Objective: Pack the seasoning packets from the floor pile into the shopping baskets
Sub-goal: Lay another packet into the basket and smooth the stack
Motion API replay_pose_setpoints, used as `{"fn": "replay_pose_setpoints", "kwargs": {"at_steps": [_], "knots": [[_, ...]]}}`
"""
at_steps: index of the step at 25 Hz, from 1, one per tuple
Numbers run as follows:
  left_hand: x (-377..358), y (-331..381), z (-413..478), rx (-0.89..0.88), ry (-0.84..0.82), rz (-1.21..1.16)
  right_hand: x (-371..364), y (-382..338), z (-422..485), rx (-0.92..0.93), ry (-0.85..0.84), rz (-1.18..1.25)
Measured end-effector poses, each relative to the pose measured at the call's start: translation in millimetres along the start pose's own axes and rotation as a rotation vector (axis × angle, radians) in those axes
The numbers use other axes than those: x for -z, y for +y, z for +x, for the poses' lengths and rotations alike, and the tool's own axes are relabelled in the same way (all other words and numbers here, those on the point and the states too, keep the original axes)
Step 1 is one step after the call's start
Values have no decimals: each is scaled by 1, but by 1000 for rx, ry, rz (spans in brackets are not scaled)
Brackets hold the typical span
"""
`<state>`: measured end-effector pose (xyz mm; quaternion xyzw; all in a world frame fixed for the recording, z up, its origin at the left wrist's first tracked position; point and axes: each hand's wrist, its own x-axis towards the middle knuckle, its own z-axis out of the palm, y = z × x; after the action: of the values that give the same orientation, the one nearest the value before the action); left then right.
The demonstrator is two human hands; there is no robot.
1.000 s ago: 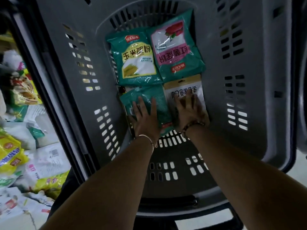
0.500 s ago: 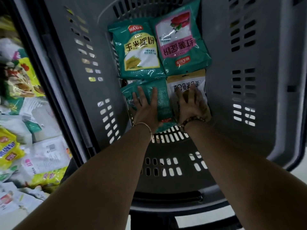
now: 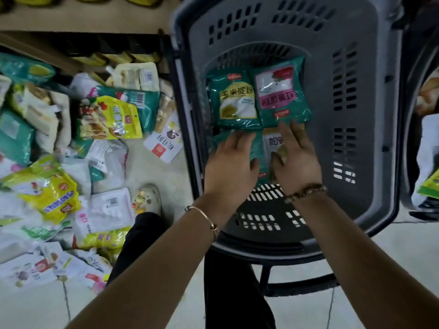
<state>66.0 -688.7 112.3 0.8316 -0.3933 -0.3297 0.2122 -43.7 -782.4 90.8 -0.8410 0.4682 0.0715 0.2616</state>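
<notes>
Grey shopping basket (image 3: 375, 150) on the floor (image 3: 164, 172), four seasoning packets (image 3: 280, 110) flat on its bottom, two rows of two. Far row: teal corn-starch packet (image 3: 235, 100) left, teal packet with pink label (image 3: 280, 91) right, edges touching. Near row: another teal packet (image 3: 255, 148) under the left hand (image 3: 230, 165), white-and-tan packet (image 3: 270, 143) under the right hand (image 3: 298, 160). Both hands flat, fingers straight and spread, gripping nothing; can't tell whether the palms actually press down. Floor pile (image 3: 54, 198) of yellow, white and teal packets lies left of the basket, just beside it. Thin bangle (image 3: 204, 214) on left wrist, beaded bracelet (image 3: 306, 192) on right
</notes>
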Motion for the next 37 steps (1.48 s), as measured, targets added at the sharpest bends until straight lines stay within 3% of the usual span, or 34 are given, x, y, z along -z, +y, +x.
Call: {"fn": "replay_pose_setpoints", "kwargs": {"at_steps": [5, 10, 13, 16, 20, 23, 27, 32, 37], "knots": [[81, -40, -38, -18, 148, -52, 28, -93, -13, 285, 191, 77], [126, -127, -68, 210, 173, -46, -5, -190, -33, 402, 112, 108], [137, -183, -83, 305, 133, 3, -51, -229, -31, 320, -90, 78], [135, -229, -92, 357, 72, 81, -100, -249, -18, 70, -252, 86], [113, -281, -92, 504, -7, 46, -169, -248, 9, -362, -430, 222], [84, -320, -81, 592, -28, -20, -228, -230, 34, -517, -517, 210], [29, -360, -55, 627, -18, -93, -302, -190, 84, -466, -554, 37], [-48, -397, -15, 624, -39, -279, -365, -137, 142, -373, -332, -177], [-86, -417, 2, 678, 27, -400, -389, -121, 162, -328, -214, -286]]}}
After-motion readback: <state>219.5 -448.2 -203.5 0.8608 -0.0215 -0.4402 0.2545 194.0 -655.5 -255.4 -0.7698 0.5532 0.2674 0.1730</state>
